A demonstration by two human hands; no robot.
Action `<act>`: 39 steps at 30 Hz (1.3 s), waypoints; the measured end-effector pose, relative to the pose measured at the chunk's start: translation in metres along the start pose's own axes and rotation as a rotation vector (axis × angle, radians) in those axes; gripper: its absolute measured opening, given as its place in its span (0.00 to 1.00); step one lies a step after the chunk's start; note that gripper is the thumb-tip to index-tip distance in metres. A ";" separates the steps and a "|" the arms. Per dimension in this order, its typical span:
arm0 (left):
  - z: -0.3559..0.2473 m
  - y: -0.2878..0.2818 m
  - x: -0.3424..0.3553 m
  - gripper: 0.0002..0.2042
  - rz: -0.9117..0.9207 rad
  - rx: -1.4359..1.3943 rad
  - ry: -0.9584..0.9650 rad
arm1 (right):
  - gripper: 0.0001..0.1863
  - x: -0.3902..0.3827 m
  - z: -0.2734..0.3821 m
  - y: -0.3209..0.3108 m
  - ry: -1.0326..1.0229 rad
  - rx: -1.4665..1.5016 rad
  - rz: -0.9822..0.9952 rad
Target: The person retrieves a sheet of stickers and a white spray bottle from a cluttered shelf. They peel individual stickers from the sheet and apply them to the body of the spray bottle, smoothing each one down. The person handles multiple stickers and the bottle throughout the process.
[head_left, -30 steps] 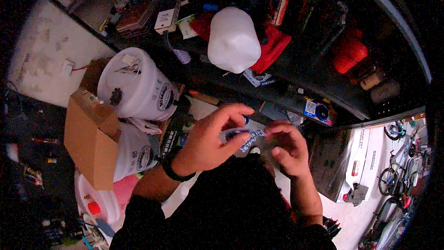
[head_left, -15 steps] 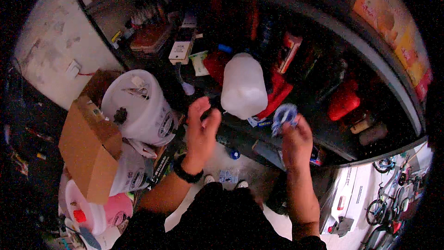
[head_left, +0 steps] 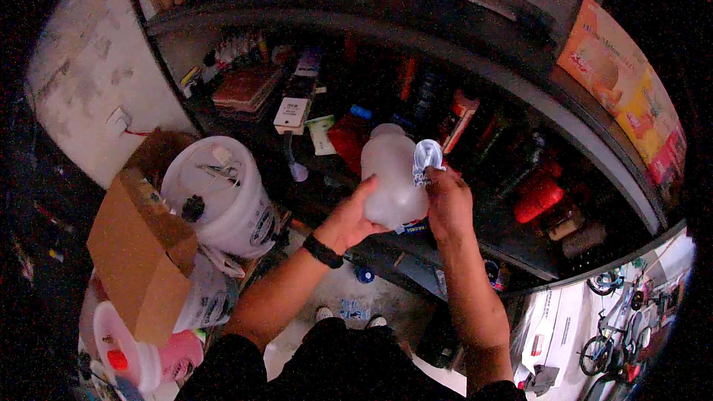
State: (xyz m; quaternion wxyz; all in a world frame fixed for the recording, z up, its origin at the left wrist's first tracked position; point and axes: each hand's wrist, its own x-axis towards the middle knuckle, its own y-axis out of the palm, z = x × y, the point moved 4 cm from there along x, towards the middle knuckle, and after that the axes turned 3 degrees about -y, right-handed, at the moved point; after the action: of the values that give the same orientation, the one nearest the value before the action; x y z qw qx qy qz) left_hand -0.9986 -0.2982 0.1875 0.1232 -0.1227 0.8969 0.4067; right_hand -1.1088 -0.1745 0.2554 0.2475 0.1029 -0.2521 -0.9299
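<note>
A white, cloudy plastic jug (head_left: 390,171) lies tilted at the front of the dark shelf, its narrower end pointing away from me. My left hand (head_left: 355,212), with a dark band at the wrist, grips the near left end, thumb up along the side and fingers under it. On the other side my right hand (head_left: 448,197) pinches a small round white-and-blue printed thing (head_left: 427,156), whose exact kind I cannot make out. It is right beside the jug's right side; whether they touch I cannot tell. The right fingertips are partly hidden behind it.
A lidded white bucket (head_left: 212,178) and an open cardboard box (head_left: 141,252) stand at the left. A pink-filled tub (head_left: 160,356) is below them. Red cloth (head_left: 347,137), a white box (head_left: 292,113) and a red object (head_left: 538,197) lie on the shelf. A upper shelf edge (head_left: 371,22) crosses above.
My left hand has moved right and taken hold of the jug. My right hand has brought the small round thing left, close to the jug. The view has shifted, showing more of the upper shelf.
</note>
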 end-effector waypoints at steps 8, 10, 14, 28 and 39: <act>0.042 -0.002 -0.015 0.32 0.111 0.109 0.332 | 0.09 -0.054 -0.012 -0.009 -0.234 -0.257 -0.054; 0.046 -0.001 -0.024 0.35 0.071 0.192 0.362 | 0.07 -0.063 -0.016 -0.010 -0.247 -0.259 -0.054; 0.050 -0.004 -0.034 0.39 -0.026 0.355 0.498 | 0.07 -0.078 -0.022 -0.009 -0.292 -0.308 -0.058; 0.043 0.016 -0.069 0.48 -0.092 0.528 0.683 | 0.06 -0.100 -0.020 0.003 -0.459 -0.460 -0.075; 0.045 0.015 -0.079 0.48 -0.041 0.510 0.711 | 0.17 -0.106 -0.034 -0.006 -0.554 -0.450 -0.074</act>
State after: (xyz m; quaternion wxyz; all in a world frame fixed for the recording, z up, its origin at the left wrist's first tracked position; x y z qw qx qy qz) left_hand -0.9233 -0.2455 0.1947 -0.1591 -0.2384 0.9526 0.1023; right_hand -1.0096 -0.1302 0.2308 0.1523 -0.2012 -0.0947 -0.9630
